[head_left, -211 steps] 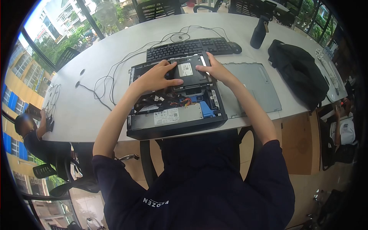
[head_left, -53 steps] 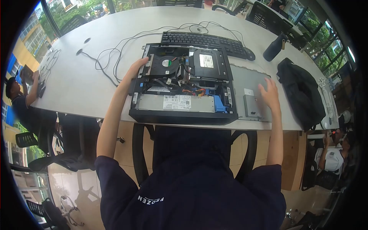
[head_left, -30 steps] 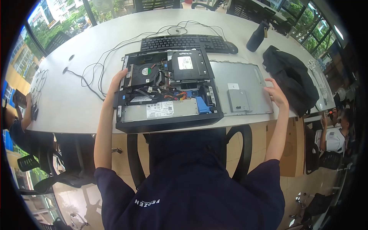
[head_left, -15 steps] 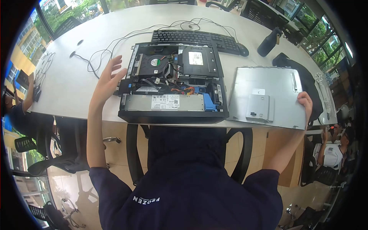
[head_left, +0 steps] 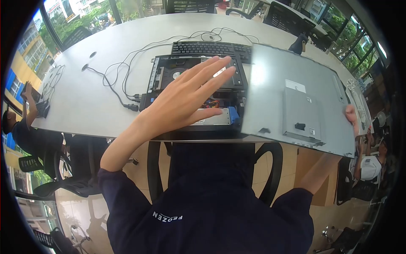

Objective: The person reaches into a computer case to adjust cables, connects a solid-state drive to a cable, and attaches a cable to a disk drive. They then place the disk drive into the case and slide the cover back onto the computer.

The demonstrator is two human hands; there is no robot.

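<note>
My right hand grips the right edge of a flat metal computer side panel, with its fingertips on the upper face. The panel is raised off the table, and its left edge comes close to an opened desktop computer case. Over the case hangs my left hand, fingers stretched out and holding nothing. It hides much of the inside. Orange wires and a blue plastic latch still show beside it.
A black keyboard lies behind the case, partly covered by the panel. Loose cables run across the white table. A dark bottle stands at the back right. Another person sits at the far left.
My right hand has lifted the side panel off the table and tilted it. My left hand has moved right, from the case's left side to above it.
</note>
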